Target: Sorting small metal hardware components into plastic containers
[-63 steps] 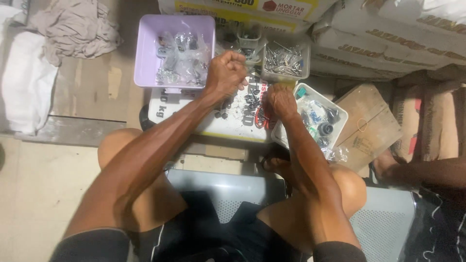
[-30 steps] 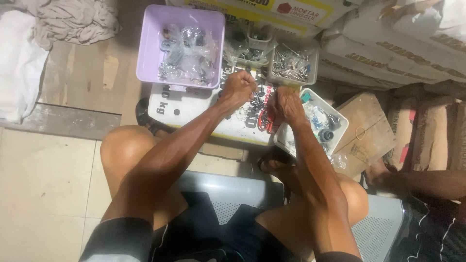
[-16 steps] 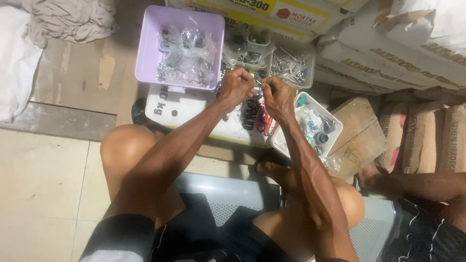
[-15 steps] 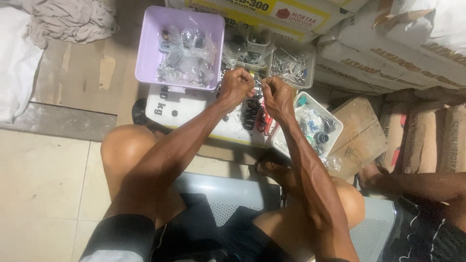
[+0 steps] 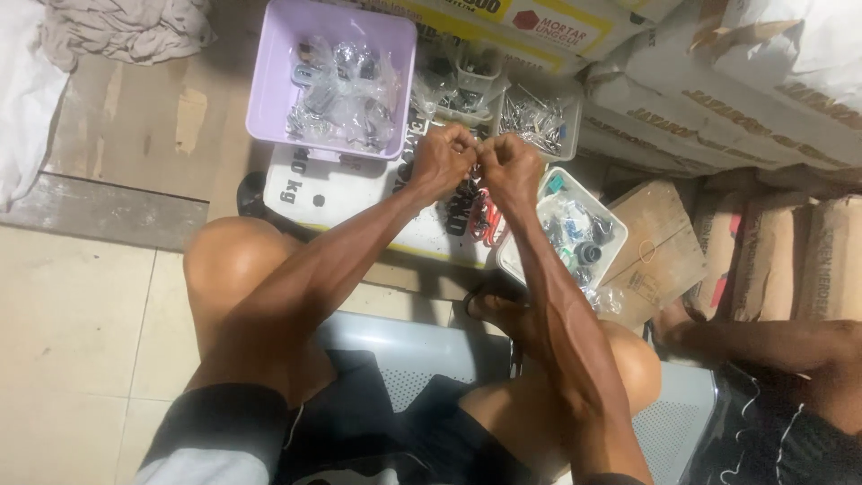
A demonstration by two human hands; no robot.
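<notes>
My left hand (image 5: 443, 160) and my right hand (image 5: 508, 167) are curled into loose fists, knuckles almost touching. Their fingertips pinch together at one spot, on a small piece too hidden to identify. They hover over a white printed sack (image 5: 341, 193) that carries a heap of small black and red hardware parts (image 5: 476, 216). A purple tub (image 5: 269, 90) with clear bags of metal parts lies just left of my left hand. A clear tray of nails (image 5: 539, 121) sits just beyond my right hand.
A white tray of mixed fittings (image 5: 567, 235) lies right of the heap, beside a cardboard piece (image 5: 660, 242). Stacked paper sacks (image 5: 718, 99) line the back and right. Cloth (image 5: 135, 27) lies far left. Another person's leg (image 5: 763, 341) rests at the lower right.
Both hands have risen from the heap on the sack and come together, fingertips meeting. The view has drifted slightly, and the purple tub now sits higher in the frame.
</notes>
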